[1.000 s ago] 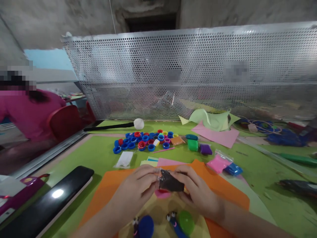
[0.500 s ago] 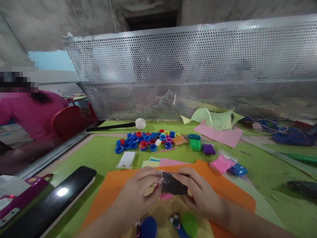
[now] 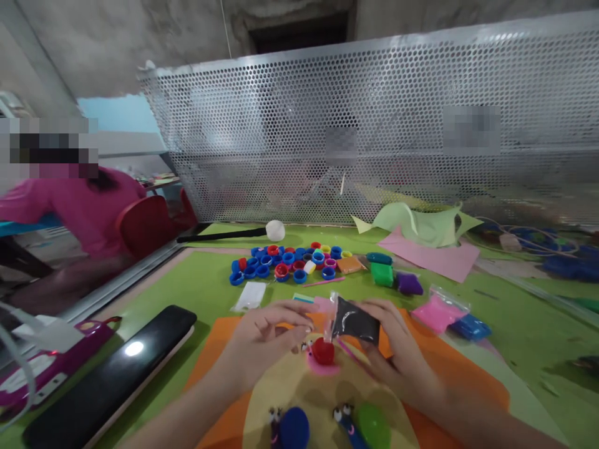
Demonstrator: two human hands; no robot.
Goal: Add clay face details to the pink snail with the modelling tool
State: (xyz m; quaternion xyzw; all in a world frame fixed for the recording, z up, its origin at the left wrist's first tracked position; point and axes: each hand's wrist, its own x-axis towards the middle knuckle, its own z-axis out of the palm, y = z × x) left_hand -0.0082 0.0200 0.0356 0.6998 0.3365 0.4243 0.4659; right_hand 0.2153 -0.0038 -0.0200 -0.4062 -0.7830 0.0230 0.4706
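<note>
My right hand (image 3: pixel 400 352) grips a small clear bag of black clay (image 3: pixel 354 320), held above an orange sheet (image 3: pixel 456 374). My left hand (image 3: pixel 262 343) is just left of the bag with thumb and fingertips pinched together; whether anything is in them I cannot make out. Below the bag a red clay ball (image 3: pixel 323 352) rests on a pink disc on a yellow sheet (image 3: pixel 299 386). A blue clay snail figure (image 3: pixel 292 428) and a green one (image 3: pixel 367 425) lie at the near edge.
Several blue and red bottle caps (image 3: pixel 285 262) lie further back, with green (image 3: pixel 382 274), purple (image 3: pixel 409 284), pink (image 3: pixel 437 312) and blue (image 3: pixel 470 327) clay packs. A black phone (image 3: pixel 112 374) lies left. A perforated metal screen (image 3: pixel 355 125) stands behind. A person in pink (image 3: pixel 79 206) sits at left.
My left hand has let go of the bag and drawn slightly left. My right hand lifted the bag up and right, uncovering the red ball. The camera shifted.
</note>
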